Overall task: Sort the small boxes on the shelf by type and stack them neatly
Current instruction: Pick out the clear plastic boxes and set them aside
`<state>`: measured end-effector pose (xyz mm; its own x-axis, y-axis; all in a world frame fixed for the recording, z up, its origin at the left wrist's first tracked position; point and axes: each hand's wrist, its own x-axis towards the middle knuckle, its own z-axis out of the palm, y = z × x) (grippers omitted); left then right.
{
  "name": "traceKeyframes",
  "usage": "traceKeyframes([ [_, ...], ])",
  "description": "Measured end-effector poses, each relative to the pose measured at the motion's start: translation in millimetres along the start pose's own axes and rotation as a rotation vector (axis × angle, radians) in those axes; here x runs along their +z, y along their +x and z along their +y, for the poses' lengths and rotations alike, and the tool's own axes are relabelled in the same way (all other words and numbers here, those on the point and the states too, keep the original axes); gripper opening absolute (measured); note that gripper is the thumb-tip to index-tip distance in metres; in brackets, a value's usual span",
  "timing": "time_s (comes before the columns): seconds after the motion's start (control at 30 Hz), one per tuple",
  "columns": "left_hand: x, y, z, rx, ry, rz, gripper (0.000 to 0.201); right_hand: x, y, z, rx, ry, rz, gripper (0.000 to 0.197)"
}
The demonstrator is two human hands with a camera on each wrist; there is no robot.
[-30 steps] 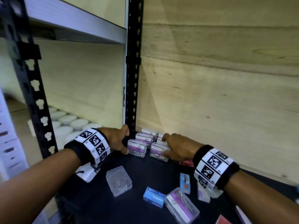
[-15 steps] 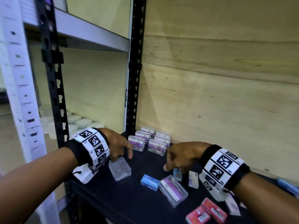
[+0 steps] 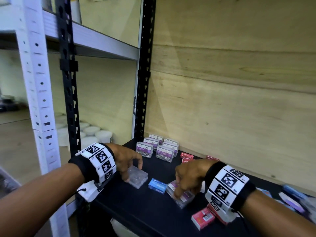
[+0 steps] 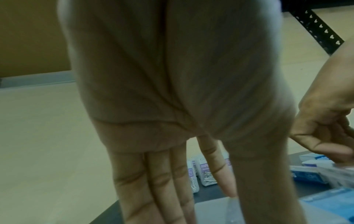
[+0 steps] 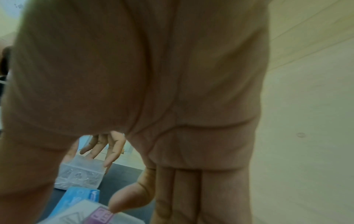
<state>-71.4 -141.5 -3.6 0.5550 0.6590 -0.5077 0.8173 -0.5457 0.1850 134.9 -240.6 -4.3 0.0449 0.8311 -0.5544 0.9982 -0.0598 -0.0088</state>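
While we are looking down from the head view, our left hand (image 3: 127, 162) is reaching over the clear plastic box (image 3: 136, 178), left of the blue staples box (image 3: 157, 185) on the black shelf (image 3: 136, 207), with thumb and fingers spread around its edges. The right wrist view is showing what the head view is hiding: those fingers (image 5: 113, 150) are touching the box's top and far side, though we cannot tell whether they are gripping it. The left wrist view is showing our fingers held almost straight.

Right of the blue staples box, our right hand (image 3: 188, 175) is pinching the purple-labelled paper clip box (image 3: 181, 195), thumb on the near side and fingers curled over it; the right wrist view is showing a fingertip (image 5: 118, 207) pressing on its label.

Behind the blue staples box, against the plywood wall (image 3: 230, 100), we are counting six paper clip boxes (image 3: 158, 148) standing in two rows of three. Right of them we are seeing at least three red boxes (image 3: 187, 157), and two more red boxes (image 3: 203, 218) are lying near the front edge under our right wrist. Farther right, blurred boxes are too unclear to count.
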Motion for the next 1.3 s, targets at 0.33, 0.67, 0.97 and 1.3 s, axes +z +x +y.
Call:
traceKeyframes([
  [0.33,-4.8,-4.9,-10.6,0.069,-0.081,0.03,0.043,-18.1,-0.8,4.8,0.027,0.0,0.168,0.07],
  [0.67,-9.0,17.0,-19.9,0.059,-0.12,0.06,0.043,-26.9,26.0,2.6,0.037,0.028,0.216,0.098],
  [0.97,-16.5,30.6,-23.8,0.08,-0.091,0.071,0.043,-25.9,45.6,1.1,0.083,0.066,0.139,0.096],
  [1.3,-16.3,47.4,-31.1,0.11,-0.234,0.152,0.027,-28.3,61.7,-3.5,0.049,0.094,0.121,0.077],
])
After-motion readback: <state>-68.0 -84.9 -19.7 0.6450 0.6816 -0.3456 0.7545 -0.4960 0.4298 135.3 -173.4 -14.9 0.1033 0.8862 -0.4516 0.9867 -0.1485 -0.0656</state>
